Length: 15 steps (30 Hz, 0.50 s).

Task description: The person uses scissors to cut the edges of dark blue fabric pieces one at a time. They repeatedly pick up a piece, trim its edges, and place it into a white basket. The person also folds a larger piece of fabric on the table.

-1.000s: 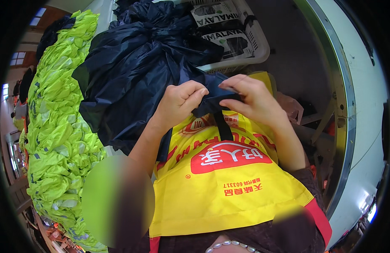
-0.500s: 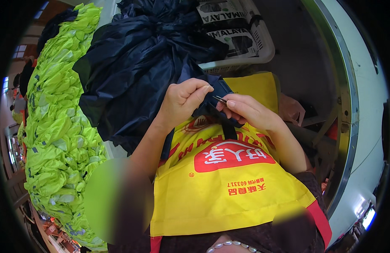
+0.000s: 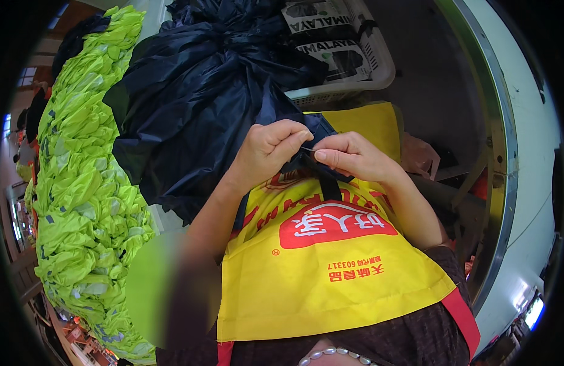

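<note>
My left hand (image 3: 271, 149) is closed in a pinch at the edge of a navy fabric garment (image 3: 199, 116); what sits between its fingertips is too small to make out. Just right of it, my right hand (image 3: 355, 157) is closed around a slim pointed metal tool (image 3: 307, 149), whose tip shows between the two hands. Most of that tool is hidden by the fingers. The shiny navy cloth spreads in folds from my hands to the far left. Below my hands lies the yellow apron (image 3: 355, 280) that I wear.
A long heap of lime-yellow garments (image 3: 90, 201) lines the left side. Beyond my hands stands a white plastic basket (image 3: 382, 76) with flat printed packages (image 3: 334, 61) in it. A pale table with a metal edge (image 3: 507, 165) curves along the right. A yellow cloth (image 3: 373, 125) lies behind my right hand.
My right hand has turned and come closer to my left, and its fingers now cover more of the metal tool. The left hand has shifted slightly; the navy cloth looks nearly the same.
</note>
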Motion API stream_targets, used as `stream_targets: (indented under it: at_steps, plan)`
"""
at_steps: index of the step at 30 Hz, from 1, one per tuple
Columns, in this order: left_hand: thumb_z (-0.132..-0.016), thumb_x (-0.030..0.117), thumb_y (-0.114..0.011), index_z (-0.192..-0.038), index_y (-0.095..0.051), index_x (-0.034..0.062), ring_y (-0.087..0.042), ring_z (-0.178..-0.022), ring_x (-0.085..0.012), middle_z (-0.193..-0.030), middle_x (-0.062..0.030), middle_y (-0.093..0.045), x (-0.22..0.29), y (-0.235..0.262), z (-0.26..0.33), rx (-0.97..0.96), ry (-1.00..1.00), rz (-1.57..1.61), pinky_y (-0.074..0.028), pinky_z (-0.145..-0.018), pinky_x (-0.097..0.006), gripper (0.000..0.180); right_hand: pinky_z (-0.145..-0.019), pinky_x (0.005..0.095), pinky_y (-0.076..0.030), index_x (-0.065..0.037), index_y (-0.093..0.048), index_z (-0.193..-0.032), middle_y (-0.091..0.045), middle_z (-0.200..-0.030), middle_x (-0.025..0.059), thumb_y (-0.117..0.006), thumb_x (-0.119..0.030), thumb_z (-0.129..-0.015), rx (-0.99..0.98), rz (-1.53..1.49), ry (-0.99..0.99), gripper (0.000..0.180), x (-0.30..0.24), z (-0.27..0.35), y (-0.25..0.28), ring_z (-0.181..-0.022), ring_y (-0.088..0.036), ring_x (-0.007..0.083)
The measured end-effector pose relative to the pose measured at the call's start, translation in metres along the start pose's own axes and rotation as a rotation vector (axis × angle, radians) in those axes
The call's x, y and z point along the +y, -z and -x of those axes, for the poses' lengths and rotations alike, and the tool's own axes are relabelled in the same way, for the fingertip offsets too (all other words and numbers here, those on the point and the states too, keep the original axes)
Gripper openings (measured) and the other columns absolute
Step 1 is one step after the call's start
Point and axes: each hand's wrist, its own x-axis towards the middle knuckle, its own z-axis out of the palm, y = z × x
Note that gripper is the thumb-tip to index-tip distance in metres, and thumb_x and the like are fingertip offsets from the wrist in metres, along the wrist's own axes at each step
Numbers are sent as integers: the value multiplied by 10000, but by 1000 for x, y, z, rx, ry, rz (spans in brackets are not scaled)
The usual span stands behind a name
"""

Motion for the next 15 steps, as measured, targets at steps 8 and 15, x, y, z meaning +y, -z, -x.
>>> stream_targets:
  at_steps: [8, 15]
  plan:
    - [-877, 123, -521, -878, -629, 26, -452, -512, -25, -660, 28, -568, -10, -5, 4, 120, 97, 262, -358, -478, -157, 145, -554, 199, -380, -32, -627, -897, -544, -676, -28, -565, -260, -853, 98, -128, 182, 241, -2, 12, 6, -620, -469, 42]
    - [-890, 103, -490, -872, -624, 30, -424, -489, -12, -639, 27, -541, -10, 1, 13, 146, 60, 229, -325, -456, -147, 153, -650, 246, -440, -28, -556, -1025, -569, -924, 53, -705, -86, -683, 416, 360, 542, 377, 10, -26, 16, -729, -554, 162]
